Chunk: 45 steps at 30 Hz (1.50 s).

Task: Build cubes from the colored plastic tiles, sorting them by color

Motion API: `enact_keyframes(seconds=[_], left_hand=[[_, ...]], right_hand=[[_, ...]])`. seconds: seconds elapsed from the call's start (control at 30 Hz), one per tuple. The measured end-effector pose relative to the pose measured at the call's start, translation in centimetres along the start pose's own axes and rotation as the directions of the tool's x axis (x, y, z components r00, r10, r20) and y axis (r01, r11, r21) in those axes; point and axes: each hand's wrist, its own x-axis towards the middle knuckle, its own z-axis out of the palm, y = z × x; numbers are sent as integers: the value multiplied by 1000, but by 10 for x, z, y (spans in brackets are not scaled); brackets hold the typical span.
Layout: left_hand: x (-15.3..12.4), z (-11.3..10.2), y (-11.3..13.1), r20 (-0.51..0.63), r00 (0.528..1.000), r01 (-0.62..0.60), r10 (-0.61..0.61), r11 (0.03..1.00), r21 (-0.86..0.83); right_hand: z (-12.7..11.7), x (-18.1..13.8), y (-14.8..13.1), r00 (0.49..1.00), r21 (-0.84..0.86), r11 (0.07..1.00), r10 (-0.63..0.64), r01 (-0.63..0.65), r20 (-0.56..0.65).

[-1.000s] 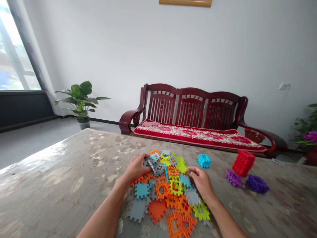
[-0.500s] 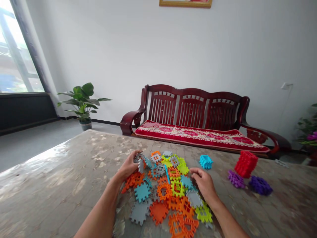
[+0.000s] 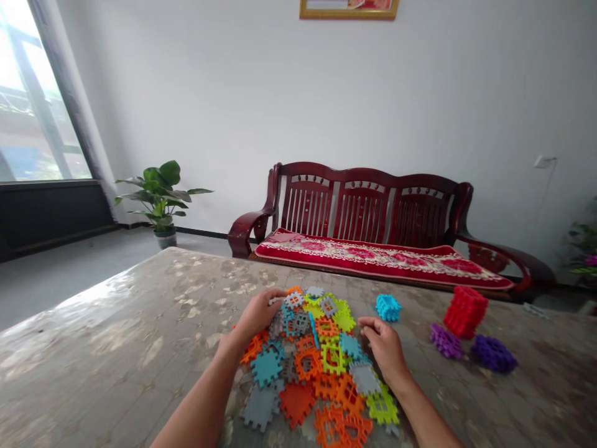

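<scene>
A pile of flat interlocking plastic tiles (image 3: pixel 317 361) in orange, grey, teal and lime lies on the patterned table (image 3: pixel 116 348). My left hand (image 3: pixel 258 315) rests on the pile's far left side, fingers curled around grey tiles (image 3: pixel 280 311). My right hand (image 3: pixel 385 347) sits at the pile's right edge, its fingers bent and touching the tiles beside a teal tile (image 3: pixel 349 343); nothing clearly held in it.
A teal cube (image 3: pixel 387 307), a red cube (image 3: pixel 465 311) and two purple tile clusters (image 3: pixel 445 341) (image 3: pixel 493 353) stand to the right on the table. Behind are a wooden bench with a red cushion (image 3: pixel 373 255) and a potted plant (image 3: pixel 161 194).
My left hand lifted grey tiles toward the far left, then came back down onto the pile's edge. My right hand barely shifted. The camera view tilted down slightly.
</scene>
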Motion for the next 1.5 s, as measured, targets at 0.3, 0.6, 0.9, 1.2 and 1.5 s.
enact_keyframes(seconds=[0.3,0.6,0.9,1.2,1.5], left_hand=[[26,19,22,179,984,-62,-5,927,370],[27,-7,0,137,989,-6,-48,930,368],[-25,-34,-43,-24,995,99,-96,952,288],[-28,-13,-55,-10,998,66,-65,968,242],[-20,-17,-55,-38,998,60,-52,967,247]], right_hand=[[-1,-2,-3,1000,18,1000,6,-6,-10],[-1,-1,0,1000,-4,1000,-9,8,-9],[19,-5,-43,923,-299,875,-342,381,178],[119,20,-85,700,-545,467,-277,697,658],[94,22,-73,711,-438,592,-371,677,597]])
